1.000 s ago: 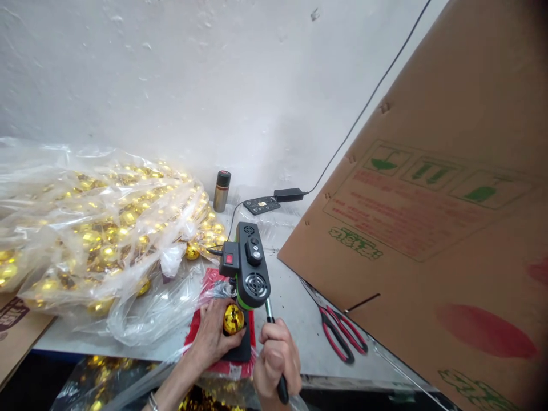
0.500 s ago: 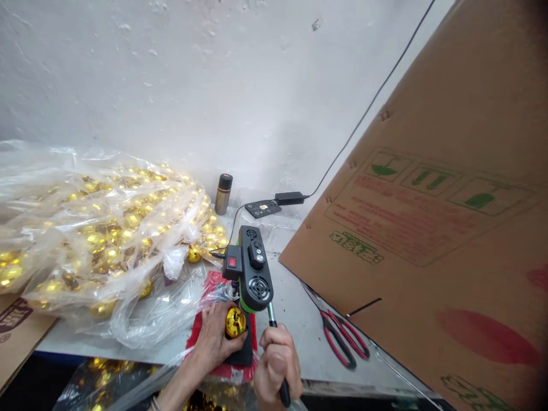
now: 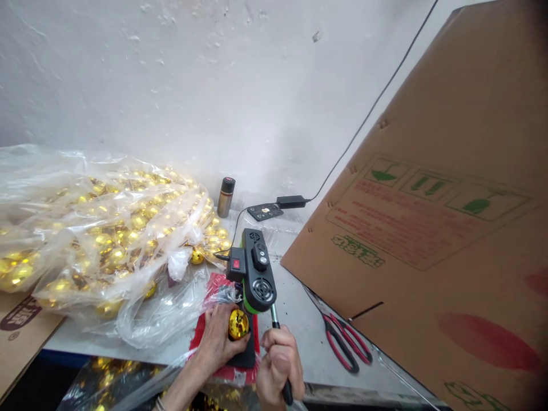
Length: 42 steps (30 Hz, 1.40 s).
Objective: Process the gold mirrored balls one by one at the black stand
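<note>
A shiny gold ball [image 3: 238, 324], like a mirrored bauble, sits in my left hand [image 3: 217, 337], its fingers and thumb wrapped round the sides. The ball is just under the front of a small black and green bench drill press [image 3: 259, 271] with a red switch on its side box. My right hand [image 3: 280, 365] is closed round the black grip of the press's lever [image 3: 287, 393]. Under the ball are the black base [image 3: 244, 358] and a red sheet. Any bit between machine and ball is hidden.
A large clear plastic bag [image 3: 141, 228] of gold balls covers the left side. A tall cardboard box [image 3: 411, 228] leans in from the right. Red-handled scissors [image 3: 345, 342] lie beside it. A spray can [image 3: 225, 197], a phone-like black slab [image 3: 265, 212] and a power adapter [image 3: 292, 201] sit behind.
The whole view has shifted slightly, so everything appears a little lower and to the right. Both hands keep the same grips on the ball and the lever.
</note>
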Tool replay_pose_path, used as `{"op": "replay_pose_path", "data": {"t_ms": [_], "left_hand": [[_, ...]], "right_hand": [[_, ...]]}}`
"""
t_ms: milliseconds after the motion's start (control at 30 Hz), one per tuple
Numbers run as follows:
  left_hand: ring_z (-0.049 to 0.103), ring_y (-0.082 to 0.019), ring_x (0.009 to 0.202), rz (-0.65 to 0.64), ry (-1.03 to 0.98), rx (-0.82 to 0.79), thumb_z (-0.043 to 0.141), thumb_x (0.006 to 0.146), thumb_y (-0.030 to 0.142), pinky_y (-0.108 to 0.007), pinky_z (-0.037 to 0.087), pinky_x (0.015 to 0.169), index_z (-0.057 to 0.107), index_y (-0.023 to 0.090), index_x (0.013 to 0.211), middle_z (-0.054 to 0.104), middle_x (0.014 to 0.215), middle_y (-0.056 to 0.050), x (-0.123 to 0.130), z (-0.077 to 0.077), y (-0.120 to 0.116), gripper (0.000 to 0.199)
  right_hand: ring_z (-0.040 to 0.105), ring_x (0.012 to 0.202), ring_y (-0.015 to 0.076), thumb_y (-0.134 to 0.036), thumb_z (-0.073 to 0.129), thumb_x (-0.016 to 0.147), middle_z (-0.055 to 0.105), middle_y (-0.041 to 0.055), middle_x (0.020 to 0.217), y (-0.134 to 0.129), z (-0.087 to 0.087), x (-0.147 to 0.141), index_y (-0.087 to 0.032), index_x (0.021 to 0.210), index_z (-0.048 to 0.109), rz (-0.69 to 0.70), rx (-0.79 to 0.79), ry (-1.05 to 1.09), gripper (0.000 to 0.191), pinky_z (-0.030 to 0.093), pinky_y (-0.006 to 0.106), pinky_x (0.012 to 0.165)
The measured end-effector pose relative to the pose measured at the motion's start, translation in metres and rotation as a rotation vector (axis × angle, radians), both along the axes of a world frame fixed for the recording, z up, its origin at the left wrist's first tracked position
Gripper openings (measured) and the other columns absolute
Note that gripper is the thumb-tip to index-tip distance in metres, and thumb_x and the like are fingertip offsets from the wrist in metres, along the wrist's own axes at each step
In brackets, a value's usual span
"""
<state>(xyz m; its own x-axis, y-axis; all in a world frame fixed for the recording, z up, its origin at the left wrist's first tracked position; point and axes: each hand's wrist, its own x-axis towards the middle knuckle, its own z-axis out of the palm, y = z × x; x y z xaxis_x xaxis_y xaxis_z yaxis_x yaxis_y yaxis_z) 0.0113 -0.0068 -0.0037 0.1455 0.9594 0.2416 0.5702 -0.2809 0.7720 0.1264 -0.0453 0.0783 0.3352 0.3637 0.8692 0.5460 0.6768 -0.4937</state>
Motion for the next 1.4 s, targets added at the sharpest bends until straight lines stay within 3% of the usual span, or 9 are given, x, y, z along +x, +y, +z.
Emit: {"op": "replay_pose_path", "data": {"t_ms": [233, 433, 600, 733, 867, 1000, 1133, 1233, 1400], "left_hand": [[0.072, -0.039, 0.110, -0.028, -0.023, -0.041, 0.082, 0.073, 0.031, -0.054, 0.050, 0.098, 0.069, 0.021, 0.120, 0.078, 0.114, -0.012, -0.002, 0.008, 0.000, 0.049], [0.072, -0.038, 0.110, -0.032, -0.006, -0.055, 0.080, 0.075, 0.030, -0.054, 0.050, 0.099, 0.070, 0.022, 0.119, 0.078, 0.113, -0.012, -0.003, 0.012, 0.000, 0.046], [0.072, -0.040, 0.114, -0.018, 0.016, -0.031, 0.081, 0.073, 0.026, -0.059, 0.052, 0.101, 0.070, 0.021, 0.122, 0.078, 0.117, -0.013, -0.002, 0.009, 0.002, 0.050], [0.071, -0.041, 0.121, -0.031, 0.035, 0.035, 0.086, 0.076, 0.030, -0.060, 0.055, 0.104, 0.069, 0.023, 0.134, 0.077, 0.128, -0.016, -0.015, -0.012, -0.023, 0.061], [0.068, -0.044, 0.130, -0.066, 0.070, 0.184, 0.088, 0.077, 0.054, -0.058, 0.058, 0.106, 0.060, 0.025, 0.150, 0.072, 0.143, -0.019, -0.044, -0.024, -0.041, 0.083], [0.065, -0.033, 0.136, 0.157, 0.136, 0.231, 0.047, 0.106, 0.029, -0.053, 0.054, 0.116, 0.056, 0.024, 0.151, 0.069, 0.147, -0.015, -0.073, 0.012, 0.014, 0.047], [0.060, -0.037, 0.138, 0.195, 0.351, 0.136, 0.047, 0.087, 0.004, -0.058, 0.051, 0.116, 0.064, 0.015, 0.137, 0.067, 0.143, -0.021, -0.090, 0.051, 0.103, 0.054], [0.056, -0.039, 0.139, 0.178, 0.385, 0.109, 0.050, 0.076, -0.003, -0.056, 0.048, 0.116, 0.067, 0.016, 0.130, 0.066, 0.142, -0.021, -0.093, 0.055, 0.140, 0.060], [0.057, -0.040, 0.130, 0.191, 0.421, 0.069, 0.053, 0.081, 0.000, -0.057, 0.043, 0.117, 0.065, 0.017, 0.126, 0.065, 0.136, -0.020, -0.098, 0.049, 0.147, 0.049]], "right_hand": [[0.055, 0.062, 0.0119, -0.020, 0.039, 0.111, 0.057, -0.0018, 0.075, -0.001, -0.028, -0.005, -0.023, 0.076, 0.048, 0.011, 0.018, -0.025, 0.037, 0.048, 0.029, 0.064], [0.063, 0.067, 0.0119, -0.028, 0.046, 0.112, 0.065, -0.0020, 0.078, -0.001, -0.031, 0.003, -0.022, 0.077, 0.058, 0.033, 0.010, -0.125, 0.037, 0.054, 0.031, 0.078], [0.055, 0.062, 0.0093, -0.019, 0.042, 0.111, 0.057, -0.0024, 0.075, -0.010, 0.019, 0.006, -0.022, 0.074, 0.051, 0.069, -0.108, 0.002, 0.038, 0.044, 0.024, 0.058], [0.050, 0.058, 0.0099, -0.020, 0.052, 0.109, 0.055, -0.0029, 0.071, -0.014, 0.073, 0.005, -0.021, 0.078, 0.060, 0.167, -0.290, 0.060, 0.032, 0.039, 0.025, 0.054], [0.047, 0.057, 0.0109, -0.026, 0.052, 0.110, 0.053, -0.0020, 0.070, -0.015, 0.080, -0.006, -0.021, 0.074, 0.059, 0.121, -0.289, 0.195, 0.037, 0.037, 0.027, 0.056], [0.052, 0.058, 0.0111, -0.020, 0.051, 0.110, 0.056, -0.0014, 0.069, -0.012, 0.057, -0.011, -0.021, 0.073, 0.059, 0.105, -0.183, 0.183, 0.038, 0.040, 0.027, 0.059], [0.056, 0.059, 0.0117, -0.016, 0.050, 0.108, 0.055, -0.0022, 0.066, -0.008, 0.045, -0.001, -0.021, 0.072, 0.057, 0.132, -0.114, 0.041, 0.037, 0.041, 0.026, 0.058], [0.057, 0.060, 0.0114, -0.014, 0.049, 0.107, 0.056, -0.0024, 0.068, -0.007, 0.043, 0.004, -0.022, 0.072, 0.055, 0.142, -0.123, 0.025, 0.036, 0.042, 0.025, 0.058], [0.056, 0.062, 0.0116, -0.012, 0.047, 0.107, 0.055, -0.0019, 0.070, -0.008, 0.039, 0.003, -0.022, 0.075, 0.056, 0.147, -0.126, 0.009, 0.034, 0.044, 0.024, 0.060]]}}
